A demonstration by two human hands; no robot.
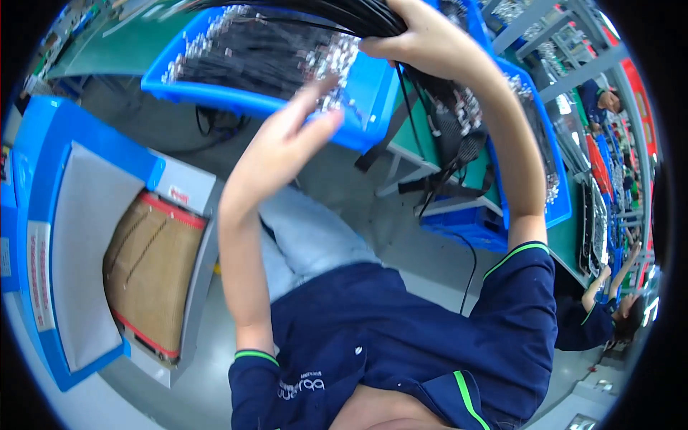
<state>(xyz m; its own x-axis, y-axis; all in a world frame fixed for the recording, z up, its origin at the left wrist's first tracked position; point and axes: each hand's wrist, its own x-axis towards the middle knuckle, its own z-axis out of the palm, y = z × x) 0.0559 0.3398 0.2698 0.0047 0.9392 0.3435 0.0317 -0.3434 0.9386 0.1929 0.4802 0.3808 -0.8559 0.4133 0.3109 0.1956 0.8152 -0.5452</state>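
Nearest is the person's own navy shirt (408, 315) with bright green trim, above light blue jeans (312, 226). To the left stands a blue-framed unit (54, 172) whose opening shows a brown panel edged in red. Farther out, the left hand (283, 140) is over the near edge of a blue bin (376, 79), thumb spread from the fingers; motion blur hides whether it holds anything. The bin contains dark cables with pale, shiny ends. To the right, a second blue bin (562, 204) has similar contents, beside the green desk (100, 61). At the far edge, the right hand (416, 39) is wrapped around a thick bundle of black cables (326, 13), which stretches leftward above the first bin. The strands look bendy and smooth, each probably light, likely to slide apart under a loose grip; a full-hand hold around the bundle, away from the likely delicate ends, seems best.
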